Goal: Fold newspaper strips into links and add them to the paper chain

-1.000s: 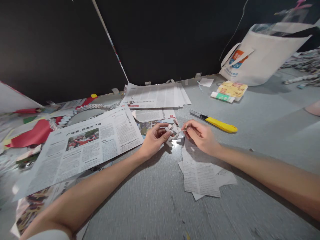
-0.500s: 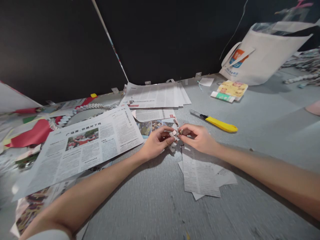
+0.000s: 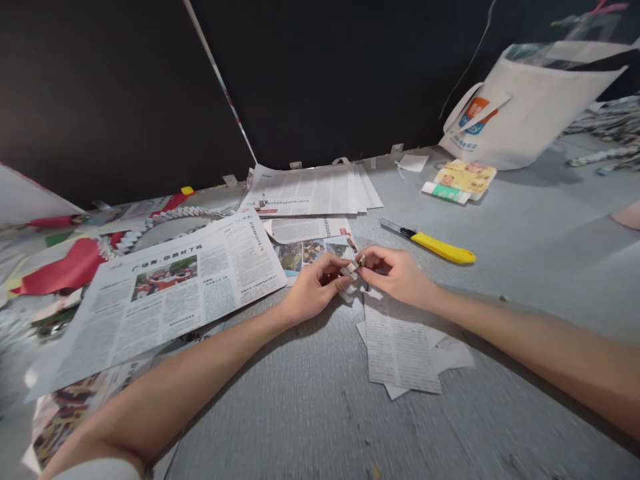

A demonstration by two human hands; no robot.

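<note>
My left hand and my right hand meet at the middle of the grey table. Between their fingertips is a small folded piece of newspaper, pinched from both sides. Both hands are closed around it, resting low over the table. Just below my right hand lie cut newspaper slips. An open newspaper lies to the left of my left hand.
A yellow utility knife lies behind my right hand. Stacked newspaper sheets sit at the back, a white tote bag and a small yellow packet at the right. Red paper and a folded paper chain lie at left.
The hands have drawn closer together and the folded paper between them has been pressed into a smaller bundle. Arms stayed in place.
</note>
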